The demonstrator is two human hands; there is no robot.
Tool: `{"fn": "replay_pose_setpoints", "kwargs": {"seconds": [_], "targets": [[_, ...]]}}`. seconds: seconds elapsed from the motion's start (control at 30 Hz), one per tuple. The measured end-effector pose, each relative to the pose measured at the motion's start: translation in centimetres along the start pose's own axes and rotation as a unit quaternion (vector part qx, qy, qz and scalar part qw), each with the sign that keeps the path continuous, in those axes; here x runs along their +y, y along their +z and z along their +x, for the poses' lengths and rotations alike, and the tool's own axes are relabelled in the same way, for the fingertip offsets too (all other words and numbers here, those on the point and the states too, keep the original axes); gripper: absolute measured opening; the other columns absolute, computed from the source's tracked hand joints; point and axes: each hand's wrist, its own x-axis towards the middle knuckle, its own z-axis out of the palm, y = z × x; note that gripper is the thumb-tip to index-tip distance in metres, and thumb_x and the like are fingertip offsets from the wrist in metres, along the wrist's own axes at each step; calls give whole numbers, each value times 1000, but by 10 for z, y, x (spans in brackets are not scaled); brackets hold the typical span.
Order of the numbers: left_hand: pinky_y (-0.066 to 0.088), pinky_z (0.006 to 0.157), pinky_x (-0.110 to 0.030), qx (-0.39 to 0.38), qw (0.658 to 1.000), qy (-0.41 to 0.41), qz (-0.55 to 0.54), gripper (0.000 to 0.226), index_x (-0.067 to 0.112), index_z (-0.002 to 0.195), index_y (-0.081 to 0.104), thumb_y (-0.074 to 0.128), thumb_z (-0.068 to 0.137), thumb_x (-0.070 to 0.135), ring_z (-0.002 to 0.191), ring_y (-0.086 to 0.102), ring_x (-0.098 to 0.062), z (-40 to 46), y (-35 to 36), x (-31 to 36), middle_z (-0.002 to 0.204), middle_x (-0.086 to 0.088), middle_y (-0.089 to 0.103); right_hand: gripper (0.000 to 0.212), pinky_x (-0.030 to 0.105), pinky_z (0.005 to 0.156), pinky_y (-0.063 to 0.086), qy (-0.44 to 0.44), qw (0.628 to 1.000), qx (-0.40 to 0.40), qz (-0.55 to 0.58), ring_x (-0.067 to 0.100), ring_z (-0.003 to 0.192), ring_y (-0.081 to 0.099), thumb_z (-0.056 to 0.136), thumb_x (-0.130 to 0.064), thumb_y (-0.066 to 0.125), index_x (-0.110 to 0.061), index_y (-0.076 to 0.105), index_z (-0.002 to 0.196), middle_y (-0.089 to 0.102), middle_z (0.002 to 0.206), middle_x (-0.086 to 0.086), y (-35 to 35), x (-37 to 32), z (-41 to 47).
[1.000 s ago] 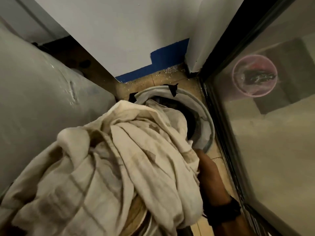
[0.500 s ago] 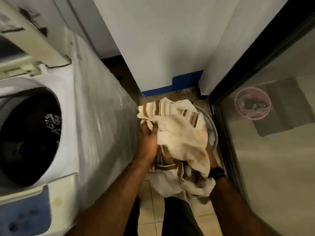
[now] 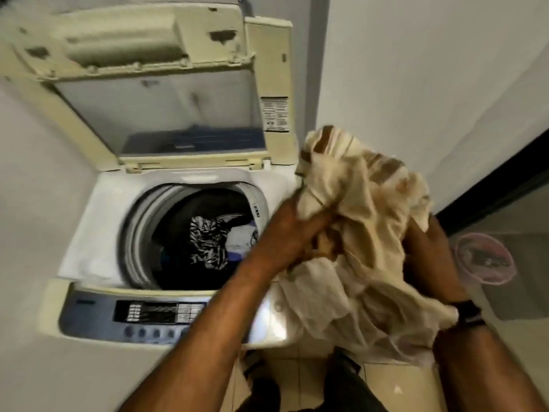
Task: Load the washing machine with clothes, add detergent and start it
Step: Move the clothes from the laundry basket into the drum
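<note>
A top-loading washing machine (image 3: pixel 98 227) stands open, its yellowed lid (image 3: pixel 142 84) raised at the back. Inside the dark drum (image 3: pixel 178 233) lie a black-and-white patterned garment (image 3: pixel 208 242) and a pale one. I hold a bundled cream cloth with brown stripes (image 3: pixel 359 221) just right of the drum opening, above the machine's right edge. My left hand (image 3: pixel 297 233) grips the bundle's left side. My right hand (image 3: pixel 427 245), a dark band on its wrist, holds it from the right, partly hidden by the fabric.
The control panel (image 3: pixel 142 316) with round buttons runs along the machine's front. White walls close in on the left and behind. A dark-framed glass door (image 3: pixel 505 179) is on the right, with a pink basin (image 3: pixel 484 260) seen in or through it. Tiled floor lies below.
The view has swung left from the floor basket to the open machine. Both hands have lifted the cream cloth up and leftward, from above the basket to beside the drum opening.
</note>
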Motion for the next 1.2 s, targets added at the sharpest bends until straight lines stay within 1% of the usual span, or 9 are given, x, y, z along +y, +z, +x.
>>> {"fn": "replay_pose_setpoints", "kwargs": {"seconds": [0.07, 0.2, 0.33, 0.43, 0.67, 0.77, 0.93, 1.07, 1.2], "targets": [[49, 64, -17, 64, 998, 19, 1, 9, 28, 91, 65, 70, 87, 34, 65, 64, -1, -14, -55, 13, 72, 12, 71, 38, 19, 62, 43, -10, 998, -20, 51, 44, 107, 58, 101, -33, 54, 1, 53, 119, 55, 82, 2, 25, -40, -3], [51, 74, -16, 149, 989, -9, -17, 34, 21, 115, 62, 64, 90, 43, 87, 68, -8, -32, -157, -2, 102, 3, 72, 38, 6, 66, 43, -31, 991, -116, 50, -4, 79, 64, 88, -50, 68, -17, 61, 106, 66, 88, 1, 101, -99, -19], [36, 78, -13, 201, 969, -81, 122, 42, 4, 127, 53, 55, 98, 34, 104, 57, -12, -44, -202, -45, 120, -7, 58, 70, 41, 108, 41, -109, 924, -289, -227, 34, 129, 49, 88, -52, 65, -23, 40, 147, 46, 144, 14, 173, -85, -18], [46, 67, -16, 135, 973, -167, 89, 44, 16, 137, 50, 58, 97, 32, 90, 62, 0, -59, -206, -80, 129, -4, 59, 78, 39, 113, 35, -154, 895, -307, -285, 34, 135, 42, 85, -44, 72, -23, 36, 151, 34, 150, 12, 177, -71, -24], [42, 107, -32, -61, 951, -210, 218, 55, 26, 135, 56, 65, 87, 50, 119, 56, -9, -63, -190, -138, 137, 4, 57, 118, 56, 113, 33, -24, 907, -190, -375, 47, 142, 29, 65, -64, 81, -47, 4, 153, 2, 164, 11, 135, -8, 0], [42, 104, -31, -51, 950, -146, 271, 71, 27, 138, 50, 72, 78, 58, 125, 53, -12, -57, -180, -134, 141, 4, 53, 85, 45, 106, 41, 39, 930, -207, -301, 40, 131, 48, 86, -43, 72, -34, 20, 154, 35, 155, 17, 139, -1, 0], [33, 113, -42, -13, 970, -46, 240, 138, 45, 151, -5, 86, 50, 64, 143, 26, -14, -37, -162, -102, 162, 8, 11, 32, 40, 105, 40, -148, 932, -159, -290, 33, 121, 56, 96, -20, 54, -18, 62, 127, 64, 130, 12, 160, -66, -1], [37, 95, -11, 61, 971, 53, 226, 74, 22, 143, 44, 76, 78, 37, 125, 51, -9, -18, -160, -76, 142, -1, 53, 33, 37, 111, 39, -360, 899, -201, -146, 25, 123, 56, 93, -22, 62, -14, 64, 125, 65, 130, 8, 180, -115, -16], [31, 104, -11, 284, 946, 70, 139, 65, 15, 140, 50, 58, 85, 48, 128, 50, -13, -8, -204, -73, 139, 1, 53, 80, 34, 112, 39, -320, 912, -253, -53, 14, 134, 45, 80, -37, 80, -35, 36, 147, 45, 149, -5, 164, -117, -13]]}}
